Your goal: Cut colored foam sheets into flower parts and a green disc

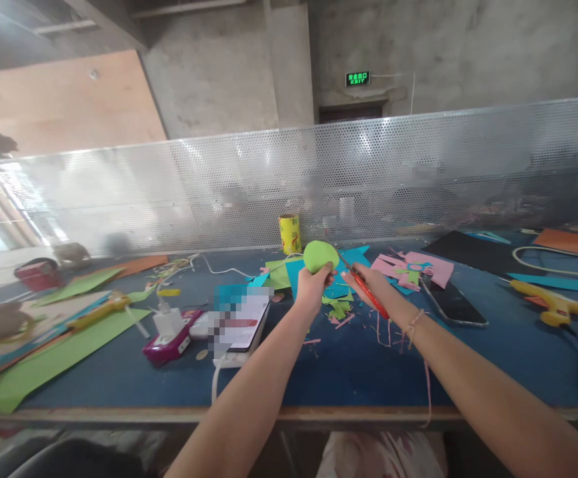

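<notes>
Between the fingers of my left hand [314, 287] is a rounded piece of light green paper [320, 255], held up over the table. My right hand [368, 282] is closed on a pair of scissors with red handles [372, 295]. The scissor blades reach to the right edge of the green paper. Below both hands lie green paper scraps [339, 307] and blue paper [296, 277]. To the right of my right hand are pink paper pieces [435, 267], partly over a dark phone [455, 304].
A yellow can-like cylinder [290, 234] stands by the perforated metal screen [249, 192]. Yellow glue guns lie right [550, 299] and left [102, 311]. A purple power strip [172, 342] and a lit phone [246, 322] sit left of my arm. Another person's hand [0, 328] is far left.
</notes>
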`<act>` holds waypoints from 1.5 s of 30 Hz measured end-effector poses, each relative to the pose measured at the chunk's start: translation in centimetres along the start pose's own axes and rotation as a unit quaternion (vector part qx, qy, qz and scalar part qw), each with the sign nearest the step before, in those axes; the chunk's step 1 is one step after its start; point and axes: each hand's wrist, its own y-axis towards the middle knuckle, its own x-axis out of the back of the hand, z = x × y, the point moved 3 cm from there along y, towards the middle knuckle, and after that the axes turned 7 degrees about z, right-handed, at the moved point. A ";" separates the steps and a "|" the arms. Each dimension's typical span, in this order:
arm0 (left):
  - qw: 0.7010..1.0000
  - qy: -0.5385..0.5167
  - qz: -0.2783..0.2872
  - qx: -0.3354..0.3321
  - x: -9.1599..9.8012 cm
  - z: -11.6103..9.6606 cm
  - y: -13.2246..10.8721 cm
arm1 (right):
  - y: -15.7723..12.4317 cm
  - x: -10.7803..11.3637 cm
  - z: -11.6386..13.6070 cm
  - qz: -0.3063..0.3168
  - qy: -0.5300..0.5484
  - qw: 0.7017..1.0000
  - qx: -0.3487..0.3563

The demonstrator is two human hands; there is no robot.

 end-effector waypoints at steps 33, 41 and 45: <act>0.999 -0.007 -0.009 -0.043 0.5 0.6 0.5 | 0.1 -0.8 -0.2 0.029 0.024 0.999 -0.035; 0.996 -0.039 -0.044 -0.073 0.9 0.3 0.5 | 0.2 -1.1 -0.5 0.010 0.010 1.000 -0.012; 0.996 -0.038 -0.039 -0.075 0.8 0.2 0.4 | 0.1 -1.3 -0.3 0.009 0.007 1.000 -0.018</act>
